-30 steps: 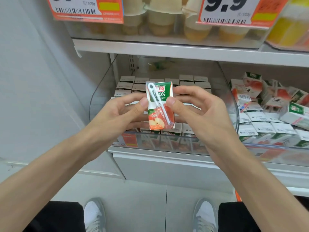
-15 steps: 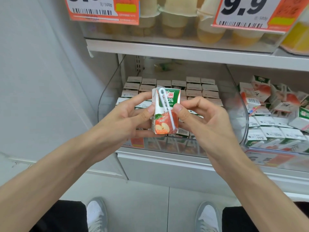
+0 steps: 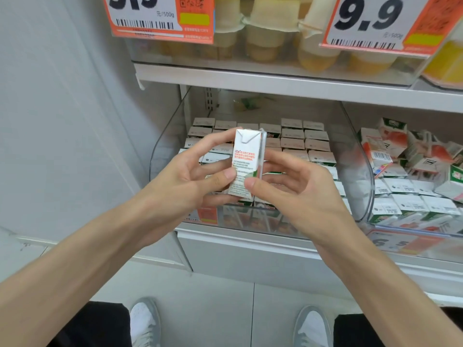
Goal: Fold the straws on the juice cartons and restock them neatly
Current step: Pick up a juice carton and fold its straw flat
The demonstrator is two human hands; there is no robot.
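I hold one small juice carton (image 3: 246,161) upright in front of the shelf, its white printed side facing me. My left hand (image 3: 190,176) grips its left edge, thumb on the lower front. My right hand (image 3: 295,189) pinches its right edge, thumb at the lower corner. The straw sits on the carton's far right face, only its edge showing. Behind the carton, a clear bin (image 3: 165,146) holds several neat rows of cartons (image 3: 303,139).
A second bin at the right holds jumbled juice cartons (image 3: 411,156) over tidy ones. The upper shelf (image 3: 275,81) carries cups of yellow dessert and orange price tags (image 3: 160,18). A white wall stands at the left. My shoes (image 3: 145,321) show on the floor.
The carton has been turned about its upright axis: its front with the straw faced me before, now the white printed side does. The view moved closer to the shelf.
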